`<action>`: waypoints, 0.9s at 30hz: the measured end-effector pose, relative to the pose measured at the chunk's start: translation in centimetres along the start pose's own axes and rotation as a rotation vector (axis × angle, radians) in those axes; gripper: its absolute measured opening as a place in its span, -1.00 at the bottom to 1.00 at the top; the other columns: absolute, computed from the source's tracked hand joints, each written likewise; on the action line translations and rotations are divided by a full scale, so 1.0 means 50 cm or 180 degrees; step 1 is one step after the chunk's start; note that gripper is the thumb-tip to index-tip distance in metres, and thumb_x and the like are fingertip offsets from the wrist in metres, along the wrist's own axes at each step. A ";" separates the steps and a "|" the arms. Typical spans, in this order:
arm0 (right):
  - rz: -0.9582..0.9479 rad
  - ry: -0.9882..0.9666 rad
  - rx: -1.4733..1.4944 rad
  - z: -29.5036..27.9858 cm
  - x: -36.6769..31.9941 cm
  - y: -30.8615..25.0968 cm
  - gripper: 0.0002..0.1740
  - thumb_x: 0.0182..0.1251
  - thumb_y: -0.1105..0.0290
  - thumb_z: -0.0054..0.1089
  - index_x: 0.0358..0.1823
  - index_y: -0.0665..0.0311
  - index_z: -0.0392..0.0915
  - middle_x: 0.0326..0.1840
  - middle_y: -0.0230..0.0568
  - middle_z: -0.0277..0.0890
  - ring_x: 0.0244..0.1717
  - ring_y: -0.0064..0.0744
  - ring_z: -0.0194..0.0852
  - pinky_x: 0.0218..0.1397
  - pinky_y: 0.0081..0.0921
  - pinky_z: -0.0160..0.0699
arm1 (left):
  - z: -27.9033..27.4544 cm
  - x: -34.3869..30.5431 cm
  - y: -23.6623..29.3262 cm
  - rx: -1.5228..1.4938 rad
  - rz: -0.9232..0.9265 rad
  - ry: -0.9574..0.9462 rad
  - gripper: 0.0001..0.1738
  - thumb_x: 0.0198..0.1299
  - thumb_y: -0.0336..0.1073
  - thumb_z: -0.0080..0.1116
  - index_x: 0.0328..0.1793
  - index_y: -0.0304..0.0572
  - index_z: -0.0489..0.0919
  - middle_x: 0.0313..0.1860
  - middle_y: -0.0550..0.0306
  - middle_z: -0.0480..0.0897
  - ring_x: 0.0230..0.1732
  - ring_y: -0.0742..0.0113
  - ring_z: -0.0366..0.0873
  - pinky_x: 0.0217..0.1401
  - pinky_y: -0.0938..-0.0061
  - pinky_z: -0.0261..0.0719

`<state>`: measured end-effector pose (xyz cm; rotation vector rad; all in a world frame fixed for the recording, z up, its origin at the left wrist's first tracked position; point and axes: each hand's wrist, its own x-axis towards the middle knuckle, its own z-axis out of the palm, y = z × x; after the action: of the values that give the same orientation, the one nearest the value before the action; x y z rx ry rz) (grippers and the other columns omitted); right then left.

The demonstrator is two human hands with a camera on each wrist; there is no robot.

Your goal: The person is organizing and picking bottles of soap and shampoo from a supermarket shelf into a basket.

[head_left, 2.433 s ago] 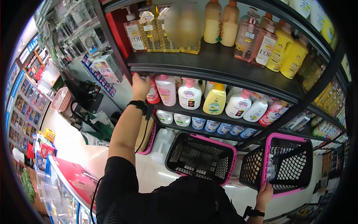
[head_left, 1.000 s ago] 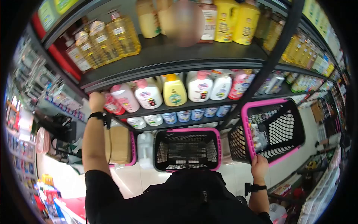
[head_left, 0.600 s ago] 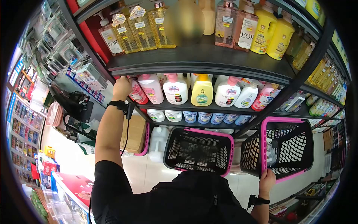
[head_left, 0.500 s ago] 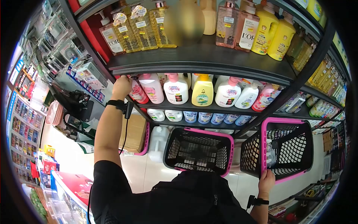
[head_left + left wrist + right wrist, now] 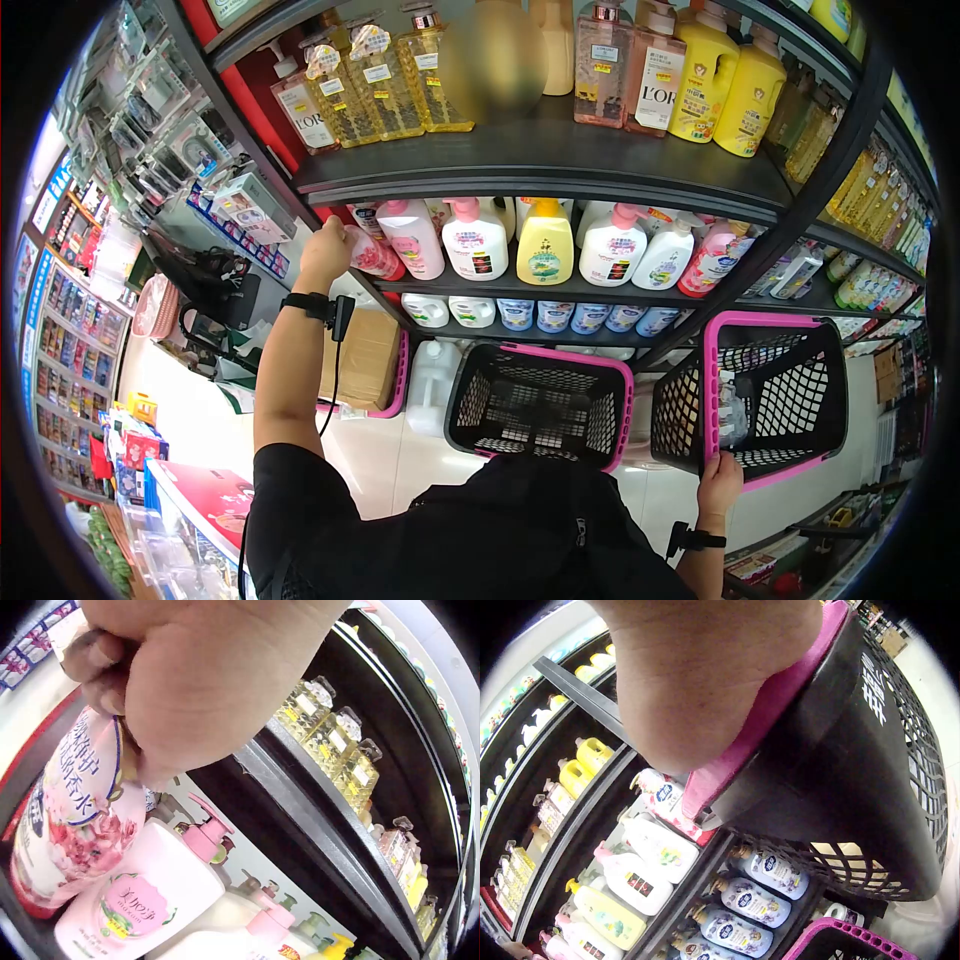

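My left hand (image 5: 328,250) grips a pink floral bottle (image 5: 376,258) by its top at the left end of the middle shelf. The bottle leans toward the hand; its cap is hidden by the palm and fingers. In the left wrist view, curled fingers (image 5: 103,671) are around the neck of the bottle (image 5: 86,825), which shows printed roses and a red base. Beside it stands a pink pump bottle (image 5: 412,240). My right hand (image 5: 719,483) holds the pink rim of a black mesh basket (image 5: 711,390), with a clear plastic-looking item (image 5: 733,412) inside.
Another black basket (image 5: 628,400) stands on the floor below the shelves, next to a white jug (image 5: 433,385) and a cardboard box (image 5: 362,358). Several pump bottles line the middle shelf, including a yellow one (image 5: 545,243). Above them juts the upper shelf edge (image 5: 540,190).
The floral bottle has tipped to the left with my left hand, which has come slightly down, and another bottle shows behind it. My right hand still holds the basket rim.
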<state>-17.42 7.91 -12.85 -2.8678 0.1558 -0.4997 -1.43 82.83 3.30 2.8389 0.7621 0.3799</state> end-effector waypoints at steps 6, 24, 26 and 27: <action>0.0048 -0.0121 0.0085 -0.005 0.001 0.002 -0.79 0.44 0.32 0.09 -0.19 0.35 0.58 -0.27 0.06 0.60 -0.19 0.16 0.52 -0.10 0.01 0.48 | -0.033 -0.030 0.012 0.0006 0.0138 -0.0102 -0.59 0.30 -0.03 0.18 0.03 -0.22 0.53 -0.09 -0.26 0.71 0.02 -0.27 0.65 0.05 0.00 0.59; -0.2905 -0.0556 0.2841 -0.050 0.104 -0.525 0.10 -0.04 -0.01 0.58 0.48 0.33 0.23 0.47 0.19 0.23 0.39 0.27 0.30 0.44 0.06 0.33 | -0.181 -0.429 0.407 -0.1012 0.2058 -0.1430 -0.68 0.13 -0.28 0.41 -0.08 -0.22 0.56 -0.37 -0.15 0.64 -0.31 -0.17 0.63 -0.27 0.16 0.54; -0.2678 -0.0272 0.2895 -0.057 0.101 -0.515 0.16 -0.09 0.01 0.61 0.51 0.34 0.19 0.47 0.22 0.21 0.39 0.29 0.30 0.44 0.06 0.34 | -0.174 -0.451 0.450 -0.1120 0.2267 -0.1478 -0.69 0.14 -0.27 0.42 -0.09 -0.21 0.56 -0.39 -0.12 0.64 -0.33 -0.11 0.63 -0.27 0.18 0.54; -0.2525 -0.0179 0.2913 -0.063 0.099 -0.503 0.17 -0.12 0.02 0.62 0.51 0.34 0.18 0.47 0.24 0.21 0.39 0.29 0.30 0.44 0.06 0.35 | -0.169 -0.461 0.468 -0.1169 0.2311 -0.1533 -0.70 0.14 -0.28 0.42 -0.09 -0.20 0.56 -0.39 -0.12 0.64 -0.34 -0.10 0.63 -0.28 0.19 0.54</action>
<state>-12.24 30.94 -2.39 -1.9250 -0.9812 -0.4424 -12.23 51.96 12.28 2.5776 -0.4024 -0.0847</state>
